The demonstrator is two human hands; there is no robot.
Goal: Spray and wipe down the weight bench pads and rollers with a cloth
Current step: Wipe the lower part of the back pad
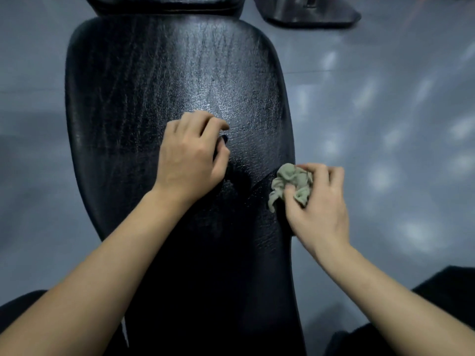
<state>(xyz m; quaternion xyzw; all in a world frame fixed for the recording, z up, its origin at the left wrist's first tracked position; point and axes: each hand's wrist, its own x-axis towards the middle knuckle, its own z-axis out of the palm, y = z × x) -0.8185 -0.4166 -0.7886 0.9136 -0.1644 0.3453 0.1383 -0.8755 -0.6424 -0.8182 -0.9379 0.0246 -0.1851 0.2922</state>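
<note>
A long black bench pad [144,80] with cracked vinyl runs up the middle of the view. Wet droplets glisten on its centre, just beyond my left hand. My left hand [190,155] hovers over the pad with its fingers curled round a small dark object, probably a spray bottle, which is mostly hidden by the hand. At the pad's right edge my right hand [318,201] grips a crumpled grey-green cloth [290,182].
A second black pad [164,3] adjoins the bench at the top. A dark metal base or foot [311,11] stands on the grey floor [385,111] at the upper right. Dark shapes, perhaps my legs, fill the bottom corners.
</note>
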